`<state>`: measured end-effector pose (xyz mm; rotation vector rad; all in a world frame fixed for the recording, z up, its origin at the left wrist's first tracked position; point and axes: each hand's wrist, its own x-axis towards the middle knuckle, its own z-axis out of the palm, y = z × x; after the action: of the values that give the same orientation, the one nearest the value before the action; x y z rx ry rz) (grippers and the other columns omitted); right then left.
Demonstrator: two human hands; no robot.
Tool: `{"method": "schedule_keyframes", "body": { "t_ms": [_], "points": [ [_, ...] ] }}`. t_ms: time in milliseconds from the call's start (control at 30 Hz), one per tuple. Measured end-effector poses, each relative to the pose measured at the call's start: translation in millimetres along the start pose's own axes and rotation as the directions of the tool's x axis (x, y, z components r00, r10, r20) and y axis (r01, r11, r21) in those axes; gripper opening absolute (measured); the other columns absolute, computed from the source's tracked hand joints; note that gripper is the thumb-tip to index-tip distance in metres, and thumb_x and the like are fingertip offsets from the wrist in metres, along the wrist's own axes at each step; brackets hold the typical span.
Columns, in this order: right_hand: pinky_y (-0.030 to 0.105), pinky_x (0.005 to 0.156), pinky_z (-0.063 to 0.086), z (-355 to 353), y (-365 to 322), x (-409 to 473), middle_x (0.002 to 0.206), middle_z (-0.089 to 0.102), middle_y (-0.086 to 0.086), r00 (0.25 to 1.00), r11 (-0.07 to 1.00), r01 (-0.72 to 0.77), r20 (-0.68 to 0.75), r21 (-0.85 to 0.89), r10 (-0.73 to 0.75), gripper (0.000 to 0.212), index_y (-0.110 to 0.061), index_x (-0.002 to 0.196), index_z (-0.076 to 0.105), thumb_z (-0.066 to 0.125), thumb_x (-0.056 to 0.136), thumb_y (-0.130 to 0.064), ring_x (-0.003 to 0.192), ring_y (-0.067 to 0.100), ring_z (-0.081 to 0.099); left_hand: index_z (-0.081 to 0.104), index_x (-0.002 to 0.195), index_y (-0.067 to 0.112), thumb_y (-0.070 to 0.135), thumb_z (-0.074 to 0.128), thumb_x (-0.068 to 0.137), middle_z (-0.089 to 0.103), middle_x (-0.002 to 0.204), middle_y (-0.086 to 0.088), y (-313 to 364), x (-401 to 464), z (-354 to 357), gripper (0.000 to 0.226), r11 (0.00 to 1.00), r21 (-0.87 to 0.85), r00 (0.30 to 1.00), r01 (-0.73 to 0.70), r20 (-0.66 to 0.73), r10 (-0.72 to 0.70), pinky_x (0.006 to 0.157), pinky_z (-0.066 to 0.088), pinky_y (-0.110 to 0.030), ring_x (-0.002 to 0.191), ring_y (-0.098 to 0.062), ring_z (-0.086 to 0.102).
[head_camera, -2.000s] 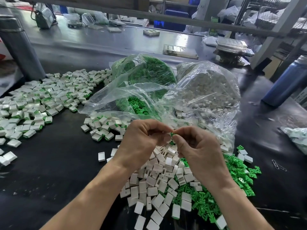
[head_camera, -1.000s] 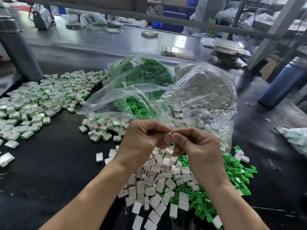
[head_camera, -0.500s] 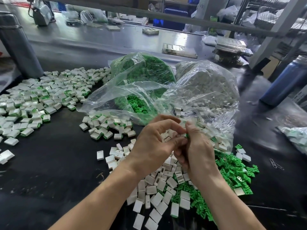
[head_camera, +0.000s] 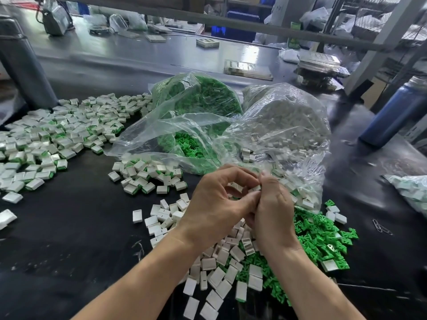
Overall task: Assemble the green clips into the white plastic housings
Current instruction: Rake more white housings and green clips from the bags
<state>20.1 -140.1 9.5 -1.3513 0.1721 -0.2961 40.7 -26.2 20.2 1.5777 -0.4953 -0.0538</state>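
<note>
While both hands (head_camera: 242, 204) pinch white housing (head_camera: 256, 188) | loose housings (head_camera: 221, 273) beneath

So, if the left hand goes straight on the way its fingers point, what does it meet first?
Almost at once the right hand: the left hand points rightward and their fingertips already meet around a small white housing.

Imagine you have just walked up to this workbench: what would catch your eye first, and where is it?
First, the left hand and right hand meeting at centre, pinching a small white housing between the fingertips. Under the wrists lie loose white housings beside bright green clips on the right. Behind stand a bag of green clips and a bag of white housings; far left spreads a field of assembled pieces.
</note>
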Motion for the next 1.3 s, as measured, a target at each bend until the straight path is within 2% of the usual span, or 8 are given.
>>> {"method": "schedule_keyframes", "body": {
  "t_ms": [200,367,467,567,633,733,933,1300],
  "points": [
    [0.021,0.056,0.057,2.1,0.5,-1.9,0.074,0.077,-0.001,0.999,1.0,0.015,0.035,0.006,-0.016,0.054,-0.028,0.086,0.083,0.035,0.11,-0.035,0.07,0.01,0.075,0.076,0.092,0.012,0.007,0.082,0.086,0.073,0.107,0.006,0.8,-1.3,-1.3,0.009,1.0,-0.008,1.0,0.01,-0.003,-0.01,0.071,0.063,-0.031,0.085,-0.016,0.073],
    [0.036,0.066,0.061,4.9,-0.6,-2.5,0.078,0.076,0.006,1.0,1.0,0.022,0.006,0.009,-0.022,0.048,-0.029,0.085,0.083,0.04,0.103,-0.042,0.076,0.025,0.074,0.076,0.095,0.011,0.007,0.081,0.087,0.072,0.109,0.006,1.4,-1.3,-4.3,0.01,1.0,-0.005,1.0,0.008,0.012,-0.008,0.072,0.063,-0.029,0.087,-0.013,0.073],
    [0.027,0.054,0.057,4.0,-2.9,-4.7,0.071,0.074,0.002,1.0,1.0,0.002,0.014,0.027,-0.002,0.05,-0.03,0.082,0.083,0.04,0.107,-0.042,0.067,0.017,0.073,0.075,0.096,0.009,0.006,0.081,0.088,0.071,0.112,0.003,1.3,-1.2,-5.1,0.011,1.0,0.002,1.0,-0.022,0.021,0.022,0.077,0.062,-0.028,0.093,-0.016,0.073],
    [0.022,0.039,0.037,-0.4,-6.8,-6.4,0.054,0.052,-0.003,0.999,1.0,-0.006,0.033,-0.023,0.007,0.06,-0.026,0.066,0.074,0.041,0.105,-0.058,0.046,0.012,0.048,0.075,0.097,0.009,0.007,0.08,0.088,0.072,0.112,0.003,1.2,-0.5,-7.9,0.011,0.999,-0.004,0.999,-0.034,0.01,0.034,0.076,0.061,-0.023,0.094,-0.014,0.074],
    [0.022,0.039,0.032,-6.2,-8.9,-4.5,0.056,0.049,0.001,0.999,0.993,0.027,0.03,-0.112,-0.024,0.063,-0.024,0.065,0.068,0.038,0.105,-0.062,0.046,0.012,0.04,0.075,0.098,0.013,0.011,0.081,0.088,0.072,0.11,0.008,-1.7,1.4,-12.6,0.012,0.999,0.034,1.0,-0.025,-0.016,0.026,0.08,0.062,-0.028,0.094,-0.013,0.073],
    [0.02,0.041,0.035,-14.9,-11.7,-2.8,0.066,0.058,0.007,0.994,0.981,0.106,0.04,-0.162,-0.101,0.055,-0.012,0.081,0.07,0.042,0.105,-0.053,0.052,0.014,0.047,0.074,0.097,0.021,0.016,0.081,0.088,0.074,0.098,0.005,-6.2,3.7,-19.0,0.012,0.999,0.038,0.999,0.013,-0.052,-0.011,0.078,0.063,-0.039,0.087,-0.019,0.073],
    [0.017,0.053,0.044,-18.7,-11.8,-1.7,0.076,0.068,0.0,0.968,0.948,0.226,0.161,-0.223,-0.193,0.02,-0.015,0.098,0.072,0.068,0.093,-0.033,0.063,0.012,0.056,0.074,0.095,0.022,0.018,0.081,0.089,0.076,0.09,0.002,-10.7,5.1,-23.1,0.01,0.999,0.017,0.996,0.03,-0.085,-0.029,0.079,0.064,-0.036,0.084,-0.02,0.074],
    [0.021,0.054,0.044,-22.5,-5.2,4.0,0.073,0.067,-0.002,0.981,0.926,0.177,0.142,-0.335,-0.136,0.015,-0.025,0.092,0.072,0.067,0.092,-0.039,0.062,0.01,0.057,0.076,0.096,0.016,0.013,0.082,0.087,0.078,0.087,0.006,-9.1,6.2,-26.4,0.011,0.997,0.054,0.998,0.057,-0.038,-0.055,0.073,0.059,-0.019,0.081,-0.01,0.074]
  ]
}}
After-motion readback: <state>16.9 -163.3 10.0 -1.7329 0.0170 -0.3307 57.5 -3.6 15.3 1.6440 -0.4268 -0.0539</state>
